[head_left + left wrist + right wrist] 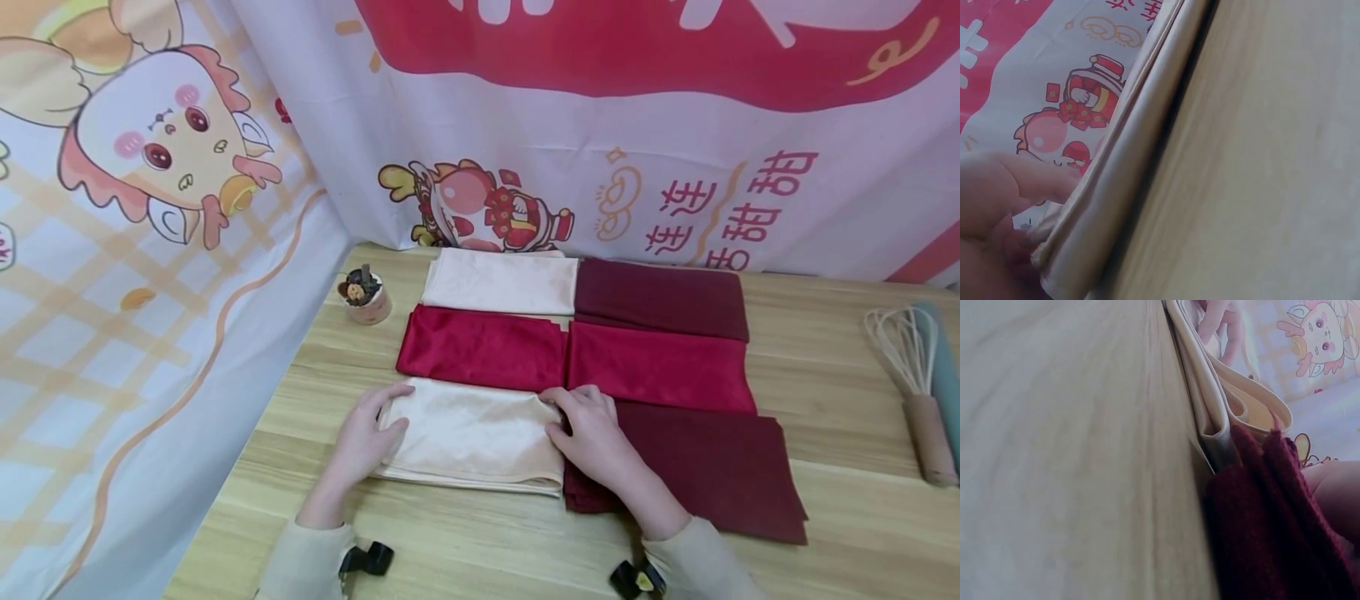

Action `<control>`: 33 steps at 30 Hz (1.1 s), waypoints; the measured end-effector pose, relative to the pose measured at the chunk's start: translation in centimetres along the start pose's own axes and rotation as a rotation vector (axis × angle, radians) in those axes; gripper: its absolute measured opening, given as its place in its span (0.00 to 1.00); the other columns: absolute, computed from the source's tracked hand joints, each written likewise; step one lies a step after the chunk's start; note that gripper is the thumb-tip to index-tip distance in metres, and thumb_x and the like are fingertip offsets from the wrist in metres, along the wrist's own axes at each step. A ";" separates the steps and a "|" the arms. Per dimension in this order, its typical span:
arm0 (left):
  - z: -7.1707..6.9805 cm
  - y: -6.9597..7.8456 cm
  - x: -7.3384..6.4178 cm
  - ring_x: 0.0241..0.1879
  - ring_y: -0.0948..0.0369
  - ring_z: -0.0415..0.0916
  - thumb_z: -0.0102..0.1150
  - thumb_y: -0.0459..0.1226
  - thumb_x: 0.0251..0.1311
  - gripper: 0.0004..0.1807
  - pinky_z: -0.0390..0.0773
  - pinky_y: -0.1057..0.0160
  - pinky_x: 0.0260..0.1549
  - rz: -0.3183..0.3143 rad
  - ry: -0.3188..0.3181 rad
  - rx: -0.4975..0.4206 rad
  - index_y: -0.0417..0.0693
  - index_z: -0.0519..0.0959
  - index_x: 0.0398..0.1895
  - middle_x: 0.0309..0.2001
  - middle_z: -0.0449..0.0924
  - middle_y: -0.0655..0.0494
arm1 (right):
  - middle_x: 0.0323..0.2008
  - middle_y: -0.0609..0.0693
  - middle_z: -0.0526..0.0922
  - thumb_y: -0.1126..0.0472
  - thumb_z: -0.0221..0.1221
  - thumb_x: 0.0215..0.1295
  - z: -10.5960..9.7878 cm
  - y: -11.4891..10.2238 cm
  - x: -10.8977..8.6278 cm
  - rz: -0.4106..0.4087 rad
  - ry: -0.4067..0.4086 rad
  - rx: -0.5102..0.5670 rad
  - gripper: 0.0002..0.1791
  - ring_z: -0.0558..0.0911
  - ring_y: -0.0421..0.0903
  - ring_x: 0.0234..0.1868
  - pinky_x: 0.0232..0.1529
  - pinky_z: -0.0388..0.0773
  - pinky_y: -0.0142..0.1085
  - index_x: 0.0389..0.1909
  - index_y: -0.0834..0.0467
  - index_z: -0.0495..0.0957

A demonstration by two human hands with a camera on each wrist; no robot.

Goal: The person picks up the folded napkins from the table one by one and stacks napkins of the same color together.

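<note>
A folded cream satin cloth [472, 433] lies on the table between the two hands. At its left end my left hand [366, 433] rests, with index finger and thumb apart on the edge. My right hand [596, 433] touches the right end, its index finger near the far corner and its thumb lower down. Under the right forearm lies a folded dark maroon cloth [705, 467], beside the cream one. Seen from the right wrist, the end of the cream cloth [1210, 406] shows looped layers rising above the table. Some fingertips are hidden.
Behind lie two folded crimson cloths [483, 346] [660, 367], then a white cloth [502, 282] and another maroon cloth [660, 296]. A small decorated cup [367, 300] stands at the back left. A whisk [918, 392] lies at the right beside a blue-green object [947, 367].
</note>
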State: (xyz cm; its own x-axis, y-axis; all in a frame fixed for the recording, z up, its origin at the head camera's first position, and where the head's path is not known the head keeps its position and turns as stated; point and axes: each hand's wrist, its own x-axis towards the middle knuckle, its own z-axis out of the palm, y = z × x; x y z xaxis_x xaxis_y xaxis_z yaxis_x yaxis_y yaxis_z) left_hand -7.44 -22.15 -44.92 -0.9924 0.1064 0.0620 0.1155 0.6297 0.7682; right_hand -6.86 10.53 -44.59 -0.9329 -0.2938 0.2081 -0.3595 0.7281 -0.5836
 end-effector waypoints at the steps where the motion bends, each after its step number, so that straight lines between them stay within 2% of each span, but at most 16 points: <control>1: 0.0 -0.1 0.0 0.61 0.49 0.65 0.62 0.25 0.53 0.25 0.61 0.46 0.60 0.005 0.000 -0.013 0.48 0.77 0.56 0.59 0.72 0.47 | 0.29 0.44 0.78 0.67 0.67 0.52 0.0 0.0 0.0 -0.010 0.003 0.021 0.18 0.70 0.50 0.44 0.47 0.61 0.49 0.46 0.54 0.80; 7: -0.2 -0.2 -0.4 0.61 0.50 0.65 0.60 0.23 0.53 0.25 0.59 0.47 0.62 0.080 -0.018 -0.087 0.47 0.77 0.56 0.58 0.72 0.48 | 0.42 0.44 0.80 0.67 0.62 0.57 -0.1 -0.3 0.0 -0.098 0.008 0.114 0.19 0.72 0.45 0.45 0.48 0.64 0.45 0.50 0.52 0.79; 9: -0.5 0.4 -0.6 0.62 0.49 0.64 0.60 0.22 0.53 0.25 0.59 0.48 0.62 0.094 -0.025 -0.102 0.45 0.77 0.56 0.58 0.72 0.46 | 0.44 0.44 0.79 0.67 0.61 0.59 -0.2 -0.5 0.0 -0.115 0.005 0.136 0.19 0.73 0.42 0.41 0.45 0.68 0.40 0.52 0.51 0.79; 14: -1.0 0.7 -0.7 0.63 0.51 0.63 0.60 0.22 0.54 0.25 0.57 0.52 0.64 0.082 -0.034 -0.122 0.45 0.77 0.56 0.59 0.72 0.47 | 0.43 0.43 0.76 0.69 0.59 0.61 -0.7 -1.2 0.1 -0.141 0.003 0.216 0.20 0.72 0.36 0.33 0.32 0.74 0.30 0.53 0.50 0.78; 16: -1.1 0.4 -0.6 0.62 0.52 0.64 0.61 0.23 0.54 0.25 0.59 0.57 0.63 0.079 -0.029 -0.137 0.46 0.77 0.57 0.59 0.72 0.48 | 0.43 0.44 0.76 0.70 0.59 0.60 -0.9 -1.4 0.2 -0.153 0.005 0.260 0.20 0.73 0.36 0.32 0.32 0.76 0.30 0.53 0.51 0.78; 21: -2.1 1.4 -0.3 0.60 0.51 0.66 0.61 0.25 0.56 0.23 0.64 0.73 0.56 0.045 -0.016 -0.235 0.43 0.76 0.57 0.59 0.70 0.44 | 0.41 0.45 0.76 0.72 0.61 0.59 -2.3 -1.8 0.9 -0.144 0.012 0.361 0.20 0.75 0.38 0.35 0.34 0.80 0.32 0.52 0.53 0.79; 23: -2.6 2.0 0.3 0.60 0.51 0.65 0.60 0.25 0.57 0.23 0.66 0.75 0.54 0.024 -0.015 -0.281 0.42 0.76 0.57 0.61 0.67 0.44 | 0.41 0.45 0.76 0.72 0.62 0.58 -3.0 -1.8 1.4 -0.135 0.027 0.372 0.21 0.75 0.39 0.38 0.36 0.80 0.33 0.52 0.53 0.79; 25: -3.1 2.7 1.2 0.58 0.50 0.67 0.59 0.25 0.57 0.22 0.71 0.73 0.51 0.015 -0.012 -0.317 0.41 0.75 0.57 0.63 0.65 0.43 | 0.41 0.45 0.77 0.71 0.63 0.58 -3.8 -1.5 2.1 -0.131 0.045 0.370 0.21 0.75 0.40 0.39 0.37 0.80 0.34 0.52 0.52 0.80; 30: -3.7 4.4 4.5 0.49 0.47 0.74 0.58 0.25 0.58 0.23 0.80 0.63 0.38 -0.012 -0.009 -0.345 0.42 0.74 0.58 0.63 0.65 0.44 | 0.44 0.46 0.78 0.70 0.63 0.58 -5.7 -0.2 4.6 -0.124 0.076 0.338 0.21 0.78 0.41 0.41 0.40 0.78 0.36 0.53 0.53 0.80; 33: -3.5 5.1 6.5 0.48 0.48 0.75 0.58 0.25 0.58 0.24 0.81 0.61 0.36 -0.032 -0.016 -0.343 0.43 0.73 0.59 0.63 0.65 0.46 | 0.45 0.50 0.79 0.70 0.63 0.59 -6.4 0.8 6.3 -0.094 0.072 0.351 0.20 0.79 0.44 0.42 0.42 0.78 0.38 0.53 0.56 0.80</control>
State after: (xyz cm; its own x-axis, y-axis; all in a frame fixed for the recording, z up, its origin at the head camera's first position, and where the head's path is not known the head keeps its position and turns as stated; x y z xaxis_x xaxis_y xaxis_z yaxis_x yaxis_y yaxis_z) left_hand -13.40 -20.94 -38.37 -0.9942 0.1045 0.0270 0.0610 0.3375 0.9393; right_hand -13.12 13.26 -38.69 -0.8999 -0.2959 0.3205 -0.4261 0.4393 -0.7908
